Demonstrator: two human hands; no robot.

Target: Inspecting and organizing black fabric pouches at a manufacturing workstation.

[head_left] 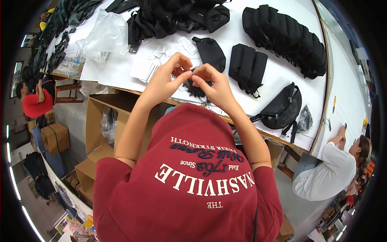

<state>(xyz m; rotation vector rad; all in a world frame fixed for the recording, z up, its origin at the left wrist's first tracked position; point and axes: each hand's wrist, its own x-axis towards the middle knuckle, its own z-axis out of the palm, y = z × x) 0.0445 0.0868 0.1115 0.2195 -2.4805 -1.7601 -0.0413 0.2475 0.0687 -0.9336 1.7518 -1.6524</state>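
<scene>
Two hands meet over the white counter [121, 68] edge: left hand [167, 78] and right hand [213, 86] pinch fingertips together on a bundle of thin black cords [196, 89], probably elastic loops, dangling just beneath and between them.

Bright, even indoor light; soft shadows; sharp centre; strong fisheye bending, dark vignette at rim.

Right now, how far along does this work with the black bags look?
Looks done: a long row of black pouches lined up. In hand: both hands, left hand and right hand, pinch a bundle of black cords. Left, seemingly: loose tags and a heap of bags.
</scene>
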